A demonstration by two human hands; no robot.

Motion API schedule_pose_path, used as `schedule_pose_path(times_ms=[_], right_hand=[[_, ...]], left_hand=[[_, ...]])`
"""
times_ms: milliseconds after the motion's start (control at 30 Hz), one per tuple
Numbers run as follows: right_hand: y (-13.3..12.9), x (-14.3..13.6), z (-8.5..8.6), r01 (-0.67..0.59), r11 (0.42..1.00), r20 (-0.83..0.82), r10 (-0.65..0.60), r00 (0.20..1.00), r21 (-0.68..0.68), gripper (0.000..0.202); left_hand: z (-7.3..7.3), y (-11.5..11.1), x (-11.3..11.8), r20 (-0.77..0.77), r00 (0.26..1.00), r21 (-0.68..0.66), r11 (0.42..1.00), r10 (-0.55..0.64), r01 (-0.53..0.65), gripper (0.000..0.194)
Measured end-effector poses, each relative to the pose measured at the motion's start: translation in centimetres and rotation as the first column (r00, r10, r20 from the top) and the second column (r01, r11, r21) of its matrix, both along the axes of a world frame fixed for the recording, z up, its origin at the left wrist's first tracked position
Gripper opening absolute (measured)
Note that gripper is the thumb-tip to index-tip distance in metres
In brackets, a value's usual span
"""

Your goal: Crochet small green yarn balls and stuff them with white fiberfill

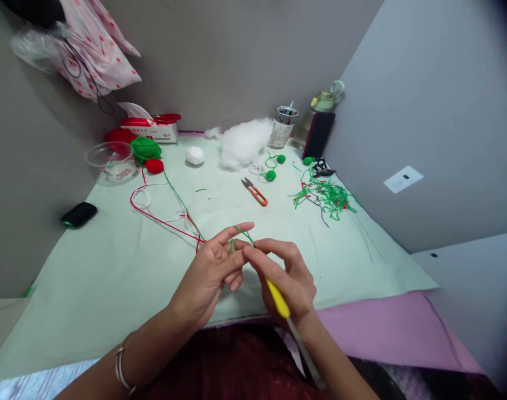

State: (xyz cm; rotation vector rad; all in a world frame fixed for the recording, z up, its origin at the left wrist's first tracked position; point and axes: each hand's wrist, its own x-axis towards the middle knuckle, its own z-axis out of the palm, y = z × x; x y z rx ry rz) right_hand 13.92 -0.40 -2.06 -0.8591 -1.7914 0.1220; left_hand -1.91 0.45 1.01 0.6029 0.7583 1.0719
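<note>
Near the front of the table my two hands meet at the fingertips. Green yarn is looped over the raised index finger of my left hand, whose thumb pinches at the meeting point. My right hand is closed round a crochet hook with a yellow handle, its metal shaft end pointing down toward my lap. The hook's tip and any stitches are hidden between the fingers. Red yarn and white yarn strands run from behind my left hand to a red ball and a white ball.
Orange thread snips lie beyond my hands. White stuffing, a pen jar, a bottle and a phone stand at the back. Yarn scraps are heaped right; a plastic tub, tissue box and black object are left.
</note>
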Motion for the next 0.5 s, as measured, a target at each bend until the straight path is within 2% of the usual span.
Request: schedule_pose_path(times_ms=[67, 133, 200, 267, 333, 400, 500], right_hand=[[0.3, 0.0, 0.1, -0.048, 0.994, -0.208, 0.026, 0.978, -0.103, 0.027], [0.7, 0.1, 0.5, -0.173, 0.961, -0.453, 0.058, 0.89, -0.217, 0.023], [1.0, 0.0, 0.9, -0.281, 0.92, -0.563, 0.084, 0.822, -0.274, 0.021], [1.1, -0.2, 1.1, -0.317, 0.904, -0.532, 0.123, 0.838, -0.289, 0.019], [1.0, -0.5, 1.1, -0.279, 0.923, -0.462, 0.133, 0.877, -0.264, 0.02], [0.7, -0.7, 0.8, -0.19, 0.958, -0.366, 0.102, 0.925, -0.214, 0.025], [0.3, -0.6, 0.2, -0.015, 0.998, -0.113, 0.008, 0.994, -0.064, 0.032]], left_hand=[[0.1, 0.0, 0.0, 0.044, 0.999, -0.056, 0.998, -0.025, 0.027, 0.047], [0.2, 0.1, -0.1, 0.049, 0.999, -0.064, 0.998, -0.012, 0.015, 0.044], [0.2, 0.1, -0.1, 0.028, 1.0, -0.029, 1.0, 0.005, -0.005, 0.041], [0.2, 0.0, 0.1, -0.005, 1.0, 0.018, 1.0, 0.004, -0.004, 0.038], [0.1, -0.1, 0.4, -0.035, 0.999, 0.055, 0.998, 0.008, -0.006, 0.037], [-0.1, -0.2, 0.6, -0.044, 0.998, 0.062, 0.997, 0.039, -0.037, 0.039], [-0.3, -0.1, 0.8, 0.006, 0.999, 0.003, 0.999, 0.044, -0.044, 0.04]])
